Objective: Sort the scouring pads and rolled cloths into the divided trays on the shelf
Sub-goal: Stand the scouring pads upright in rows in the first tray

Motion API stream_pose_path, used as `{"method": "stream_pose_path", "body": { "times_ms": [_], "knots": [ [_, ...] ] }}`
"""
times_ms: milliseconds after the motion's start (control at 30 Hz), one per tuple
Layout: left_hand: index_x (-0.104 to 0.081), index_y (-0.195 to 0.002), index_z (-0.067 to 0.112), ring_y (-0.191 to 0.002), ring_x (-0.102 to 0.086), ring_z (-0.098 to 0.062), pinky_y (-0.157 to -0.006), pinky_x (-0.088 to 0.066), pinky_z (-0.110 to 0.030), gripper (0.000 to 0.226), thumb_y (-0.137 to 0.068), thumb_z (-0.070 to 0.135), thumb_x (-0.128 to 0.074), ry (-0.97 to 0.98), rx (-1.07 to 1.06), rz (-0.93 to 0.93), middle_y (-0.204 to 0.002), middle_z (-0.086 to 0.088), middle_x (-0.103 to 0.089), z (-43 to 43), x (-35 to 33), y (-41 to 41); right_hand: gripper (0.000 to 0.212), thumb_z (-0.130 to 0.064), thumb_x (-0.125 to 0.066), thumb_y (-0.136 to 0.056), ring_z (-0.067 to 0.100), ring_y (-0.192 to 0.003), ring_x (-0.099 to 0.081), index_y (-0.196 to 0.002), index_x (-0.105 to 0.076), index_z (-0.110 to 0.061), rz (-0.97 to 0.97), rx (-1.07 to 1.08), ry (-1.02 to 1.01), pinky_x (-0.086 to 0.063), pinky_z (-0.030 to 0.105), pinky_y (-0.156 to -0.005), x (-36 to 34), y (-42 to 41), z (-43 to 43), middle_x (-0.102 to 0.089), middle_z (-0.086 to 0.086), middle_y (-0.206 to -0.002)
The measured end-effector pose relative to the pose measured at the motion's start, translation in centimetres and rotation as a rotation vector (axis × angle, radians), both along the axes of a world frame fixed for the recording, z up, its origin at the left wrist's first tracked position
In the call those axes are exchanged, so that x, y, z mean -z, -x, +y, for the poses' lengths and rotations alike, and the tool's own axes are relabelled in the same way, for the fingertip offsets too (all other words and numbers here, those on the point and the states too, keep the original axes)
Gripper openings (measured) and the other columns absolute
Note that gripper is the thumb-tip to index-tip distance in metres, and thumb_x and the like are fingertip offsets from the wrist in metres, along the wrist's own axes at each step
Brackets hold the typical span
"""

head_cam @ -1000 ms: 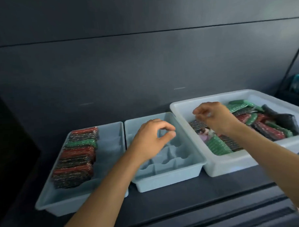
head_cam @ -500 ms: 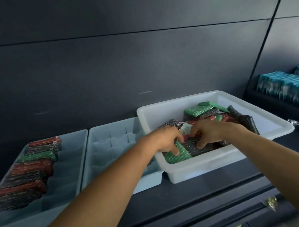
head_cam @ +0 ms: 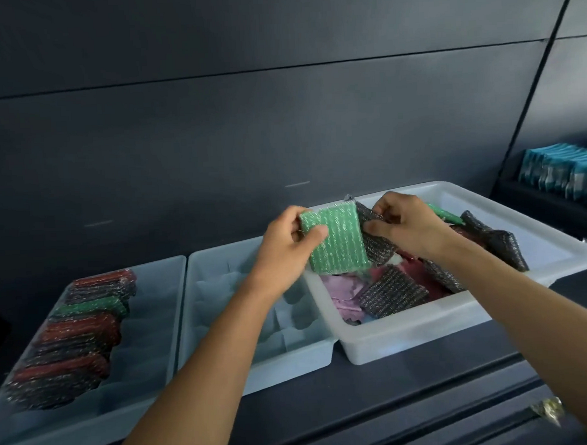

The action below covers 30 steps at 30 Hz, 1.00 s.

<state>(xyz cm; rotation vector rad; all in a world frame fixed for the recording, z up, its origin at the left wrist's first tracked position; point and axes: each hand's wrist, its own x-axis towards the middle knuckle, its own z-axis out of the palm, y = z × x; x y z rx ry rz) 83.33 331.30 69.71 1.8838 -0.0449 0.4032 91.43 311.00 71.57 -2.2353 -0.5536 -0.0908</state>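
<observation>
Far to the left of the left hand, a pale blue divided plastic tray sits on the dark shelf. A row of red, green and dark glittery scouring pads stands on edge along its left side. Just below and left of that hand lies a second pale blue divided tray with small moulded compartments.

The left hand pinches a green rectangular mesh scouring pad by its left end, thumb on the front and fingers behind. It holds the pad above the near left corner of a white plastic bin. Touching the green pad's right edge is a dark grey silver-flecked scouring pad, gripped at its top by the right hand with fingers curled over it. Beneath both hands the bin holds a jumble of more pads and some pink cloths.

The step in hand looks like pulling two pads free of the bin. The next move probably calls for carrying them left, turning each on edge and slotting it in beside the standing row.
</observation>
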Motion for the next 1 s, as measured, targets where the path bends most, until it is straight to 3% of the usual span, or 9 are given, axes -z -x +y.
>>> {"method": "stream_pose_path", "body": {
  "times_ms": [133, 233, 300, 433, 533, 633, 700, 867, 1000],
  "knots": [
    [-0.064, -0.103, 0.015, -0.085, -0.057, -0.019, -0.079, -0.048, -0.037, 0.011, -0.094, 0.021, -0.063, 0.244, -0.104, -0.129, -0.095, -0.013, -0.067, 3.3, -0.7, 2.9, 0.022, -0.027, -0.073, -0.084, 0.014, -0.060, -0.043, -0.084, -0.055, -0.015, -0.053, -0.016, -0.140, -0.036, 0.028, -0.057, -0.8, 1.6, 3.4, -0.053, -0.001, -0.067],
    [-0.063, -0.105, 0.015, -0.088, -0.055, -0.017, -0.086, -0.050, -0.046, 0.018, -0.094, 0.030, -0.062, 0.240, -0.137, -0.088, -0.094, -0.006, -0.063, 6.5, -0.4, 5.3, 0.020, -0.025, -0.073, -0.084, 0.007, -0.054, -0.045, -0.081, -0.055, -0.016, -0.034, -0.072, -0.210, -0.036, 0.025, -0.054, -1.4, 3.2, 6.7, -0.055, -0.003, -0.064],
    [-0.061, -0.108, 0.020, -0.092, -0.057, -0.011, -0.091, -0.046, -0.038, 0.019, -0.096, 0.034, -0.059, 0.178, -0.190, -0.059, -0.097, 0.002, -0.063, 8.9, -0.1, 6.9, 0.020, -0.021, -0.073, -0.085, 0.001, -0.048, -0.044, -0.079, -0.054, -0.016, -0.028, -0.122, -0.249, -0.038, 0.018, -0.052, -1.7, 4.5, 9.3, -0.054, -0.006, -0.061],
    [-0.052, -0.117, 0.032, -0.106, -0.058, -0.004, -0.099, -0.046, -0.031, 0.018, -0.099, 0.036, -0.052, 0.083, -0.313, -0.009, -0.112, 0.009, -0.062, 13.5, 0.4, 11.1, 0.020, -0.021, -0.074, -0.083, 0.010, -0.061, -0.048, -0.080, -0.056, -0.015, -0.001, -0.220, -0.247, -0.040, 0.021, -0.060, -1.3, 6.9, 14.5, -0.059, 0.001, -0.069],
    [-0.047, -0.129, 0.027, -0.096, -0.057, 0.015, -0.080, -0.052, -0.014, 0.031, -0.100, 0.035, -0.051, 0.103, -0.373, 0.022, -0.115, 0.011, -0.058, 17.1, 0.8, 15.2, 0.019, -0.019, -0.075, -0.082, 0.007, -0.059, -0.047, -0.079, -0.056, -0.017, 0.040, -0.310, -0.232, -0.039, 0.019, -0.061, -0.5, 8.7, 18.0, -0.057, -0.004, -0.068],
    [-0.048, -0.121, 0.037, -0.095, -0.065, -0.004, -0.073, -0.054, -0.028, 0.032, -0.094, 0.025, -0.059, 0.148, -0.412, 0.084, -0.120, 0.006, -0.061, 20.6, 0.8, 19.2, 0.021, -0.016, -0.074, -0.083, 0.003, -0.059, -0.047, -0.076, -0.054, -0.019, 0.080, -0.382, -0.257, -0.040, 0.016, -0.060, 0.0, 10.6, 21.2, -0.057, -0.004, -0.068],
    [-0.050, -0.118, 0.034, -0.092, -0.068, -0.010, -0.070, -0.054, -0.027, 0.040, -0.090, 0.008, -0.062, 0.165, -0.433, 0.101, -0.119, 0.002, -0.063, 22.9, 0.5, 21.6, 0.018, -0.015, -0.073, -0.083, 0.007, -0.063, -0.050, -0.079, -0.056, -0.015, 0.115, -0.412, -0.284, -0.041, 0.018, -0.061, 0.4, 11.6, 23.1, -0.059, -0.001, -0.070],
    [-0.063, -0.108, 0.025, -0.093, -0.068, -0.006, -0.078, -0.053, -0.024, 0.031, -0.083, 0.008, -0.073, -0.038, -0.367, 0.169, -0.104, 0.006, -0.072, 27.1, 0.0, 26.1, 0.018, -0.015, -0.073, -0.084, 0.015, -0.072, -0.057, -0.087, -0.059, -0.004, 0.196, -0.440, -0.359, -0.046, 0.029, -0.070, 1.0, 13.6, 26.7, -0.067, 0.010, -0.081],
    [-0.068, -0.098, 0.034, -0.094, -0.066, -0.001, -0.086, -0.051, -0.030, 0.027, -0.081, 0.014, -0.077, -0.292, -0.258, 0.285, -0.097, 0.018, -0.071, 28.5, 1.5, 26.5, 0.016, -0.017, -0.073, -0.083, 0.008, -0.065, -0.055, -0.084, -0.059, -0.009, 0.218, -0.440, -0.377, -0.043, 0.019, -0.061, 1.2, 14.5, 28.2, -0.066, 0.010, -0.079]
  ]
}}
